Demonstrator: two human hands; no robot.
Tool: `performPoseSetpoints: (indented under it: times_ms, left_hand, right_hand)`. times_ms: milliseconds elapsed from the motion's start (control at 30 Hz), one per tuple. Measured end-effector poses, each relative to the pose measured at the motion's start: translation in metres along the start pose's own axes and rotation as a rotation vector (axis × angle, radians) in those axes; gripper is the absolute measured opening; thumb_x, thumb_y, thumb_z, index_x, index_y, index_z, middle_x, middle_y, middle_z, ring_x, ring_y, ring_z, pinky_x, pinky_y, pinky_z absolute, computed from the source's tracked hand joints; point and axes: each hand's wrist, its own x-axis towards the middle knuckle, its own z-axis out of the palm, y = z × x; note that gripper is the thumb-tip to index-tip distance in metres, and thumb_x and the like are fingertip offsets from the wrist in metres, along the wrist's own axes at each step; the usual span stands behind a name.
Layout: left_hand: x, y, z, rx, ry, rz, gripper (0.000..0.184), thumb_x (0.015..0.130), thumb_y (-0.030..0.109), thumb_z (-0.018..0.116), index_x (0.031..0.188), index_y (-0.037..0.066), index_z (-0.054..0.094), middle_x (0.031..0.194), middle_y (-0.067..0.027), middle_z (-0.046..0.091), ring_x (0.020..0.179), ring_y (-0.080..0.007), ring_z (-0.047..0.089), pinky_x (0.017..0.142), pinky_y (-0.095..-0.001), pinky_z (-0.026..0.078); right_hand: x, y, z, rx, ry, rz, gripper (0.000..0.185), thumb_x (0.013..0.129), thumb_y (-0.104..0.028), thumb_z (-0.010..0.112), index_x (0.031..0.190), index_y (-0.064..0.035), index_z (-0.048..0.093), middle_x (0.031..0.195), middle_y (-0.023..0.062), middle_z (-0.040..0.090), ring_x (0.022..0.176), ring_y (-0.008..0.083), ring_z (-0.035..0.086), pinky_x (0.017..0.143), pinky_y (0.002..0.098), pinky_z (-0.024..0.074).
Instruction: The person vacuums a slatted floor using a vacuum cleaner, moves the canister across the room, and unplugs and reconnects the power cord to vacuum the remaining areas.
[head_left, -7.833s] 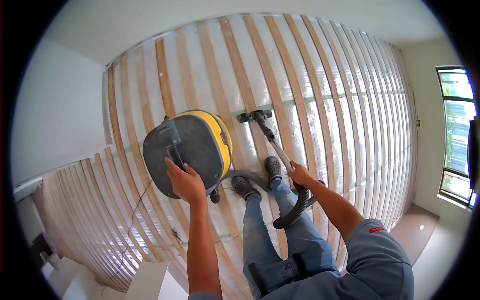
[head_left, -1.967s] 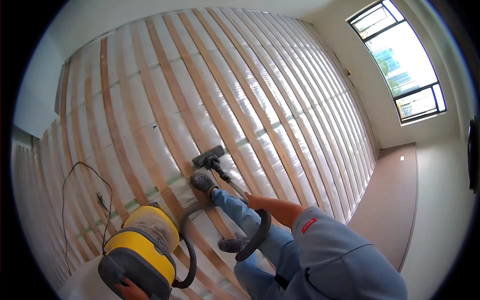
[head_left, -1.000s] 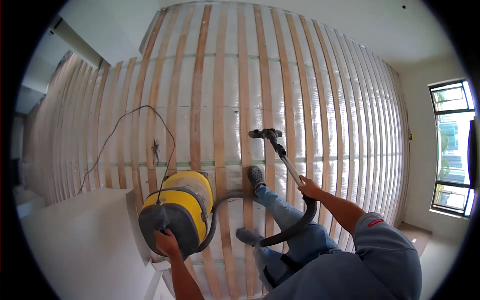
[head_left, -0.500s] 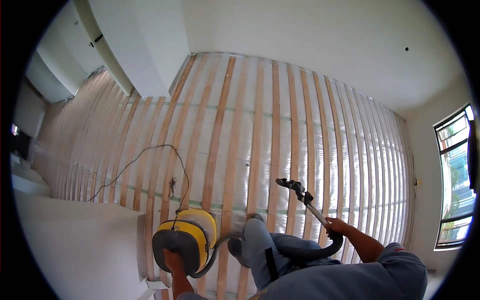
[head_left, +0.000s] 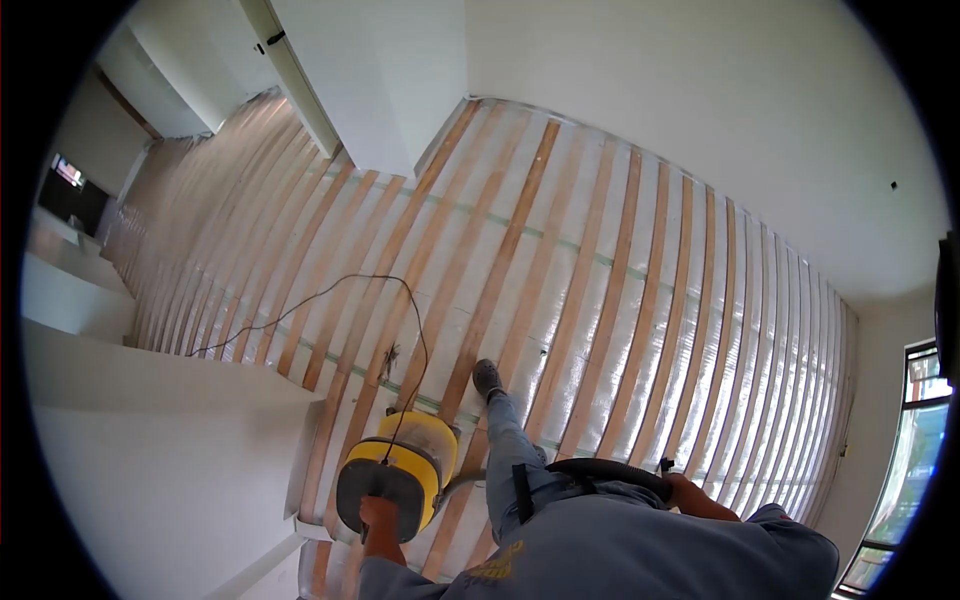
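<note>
A yellow and dark grey canister vacuum cleaner (head_left: pixel 435 452) stands on the battened floor at lower left. My left hand (head_left: pixel 378 512) is closed on its dark top, where a handle is hidden under the fingers. Across my thigh runs the black ribbed vacuum hose (head_left: pixel 605 470), with my right hand (head_left: pixel 684 492) wrapped round its end beside my body. Only a small dark piece of the wand end (head_left: pixel 667 465) shows above that hand; the rest is hidden. My foot in a grey shoe (head_left: pixel 487 377) is stretched out on a batten.
Wooden battens (head_left: pixel 520 225) run in rows over silvery sheeting (head_left: pixel 560 330). A black power cord (head_left: pixel 350 278) loops over them from the vacuum, past a small dark tangle (head_left: pixel 390 360). A low white wall (head_left: pixel 170 430) stands at left, a window (head_left: pixel 910 470) at right.
My foot has stepped forward and my view has turned. The right hand has drawn the hose and wand back toward my body, so the floor nozzle no longer shows. The left hand stays on the vacuum.
</note>
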Motion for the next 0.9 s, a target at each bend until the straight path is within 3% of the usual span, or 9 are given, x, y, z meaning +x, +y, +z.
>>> performPoseSetpoints:
  times_ms: [133,200,367,400,467,600,700,733,900]
  left_hand:
    - [-0.012,0.029,-0.035,0.024,-0.171,-0.021,0.051,0.087,0.038,0.066,0.12,-0.001,0.064,0.125,-0.0169,0.062,0.112,-0.0329,0.063,0.098,-0.0434,0.05]
    - [0.011,0.04,-0.021,0.163,-0.18,0.113,0.036,0.092,0.035,0.059,0.104,0.004,0.074,0.111,-0.0164,0.07,0.104,-0.0341,0.066,0.092,-0.0447,0.053]
    - [0.026,0.163,-0.065,0.583,0.006,1.046,0.027,0.095,0.023,0.052,0.097,0.005,0.073,0.095,-0.0143,0.072,0.085,-0.0308,0.069,0.07,-0.045,0.055]
    - [0.033,0.194,-0.074,0.526,-0.058,1.104,0.026,0.096,0.021,0.051,0.096,0.006,0.073,0.092,-0.0138,0.072,0.081,-0.0302,0.07,0.065,-0.045,0.055]
    - [0.058,0.27,-0.083,-0.422,-0.776,0.511,0.025,0.097,0.02,0.05,0.106,0.004,0.067,0.089,-0.0105,0.07,0.078,-0.0243,0.069,0.064,-0.0388,0.055]
    - [-0.01,0.418,-0.231,-0.97,-0.562,0.62,0.035,0.094,0.021,0.056,0.121,-0.001,0.06,0.094,-0.0087,0.067,0.075,-0.0156,0.065,0.064,-0.0295,0.053]
    - [-0.024,0.486,-0.291,-1.068,-0.428,0.664,0.039,0.096,0.022,0.055,0.126,-0.003,0.058,0.101,-0.0105,0.069,0.087,-0.016,0.066,0.074,-0.028,0.054]
    - [-0.033,0.5,-0.303,-1.055,-0.422,0.668,0.039,0.096,0.022,0.055,0.126,-0.003,0.058,0.101,-0.0105,0.069,0.087,-0.016,0.066,0.074,-0.028,0.054]
    - [-0.065,0.542,-0.331,-1.066,-0.339,0.614,0.038,0.098,0.023,0.055,0.125,-0.003,0.059,0.104,-0.0133,0.069,0.089,-0.0192,0.067,0.076,-0.0307,0.056]
  right_hand:
    - [-0.005,-0.094,0.048,0.133,0.017,0.059,0.009,0.084,-0.013,0.063,0.085,-0.0041,0.064,0.078,0.013,0.064,0.07,0.0272,0.066,0.065,0.0429,0.0553]
    - [-0.013,-0.141,0.071,0.209,0.019,0.08,0.01,0.084,-0.014,0.063,0.086,-0.0046,0.064,0.078,0.0126,0.064,0.07,0.027,0.065,0.066,0.0423,0.0553]
    - [-0.028,-0.238,0.096,0.382,0.048,0.095,0.012,0.084,-0.016,0.064,0.089,-0.0058,0.065,0.077,0.0114,0.063,0.07,0.0265,0.065,0.066,0.0408,0.0552]
    - [-0.032,-0.261,0.097,0.391,0.036,0.075,0.012,0.084,-0.017,0.064,0.09,-0.0061,0.065,0.077,0.0112,0.063,0.069,0.0264,0.065,0.067,0.0405,0.0551]
    - [-0.03,-0.307,0.093,0.401,-0.048,-0.001,0.018,0.087,-0.02,0.063,0.093,-0.0027,0.062,0.082,0.0152,0.063,0.066,0.0293,0.065,0.064,0.0438,0.0576]
    - [0.033,-0.402,0.075,0.208,-0.108,-0.285,0.014,0.088,-0.015,0.058,0.091,-0.0017,0.06,0.077,0.0153,0.059,0.069,0.0283,0.066,0.064,0.043,0.0577]
    - [0.068,-0.496,0.053,-0.023,-0.083,-0.507,0.017,0.087,-0.014,0.059,0.086,0.0025,0.06,0.077,0.0138,0.06,0.068,0.0271,0.066,0.063,0.0409,0.0587]
    - [0.091,-0.524,0.046,-0.237,-0.026,-0.676,0.018,0.087,-0.014,0.059,0.084,0.0041,0.06,0.077,0.0134,0.061,0.067,0.0274,0.067,0.061,0.041,0.0589]
    - [0.181,-0.622,0.019,-0.43,0.046,-0.993,0.018,0.087,-0.012,0.06,0.082,0.0048,0.059,0.075,0.0152,0.061,0.062,0.0311,0.069,0.056,0.0418,0.0583]
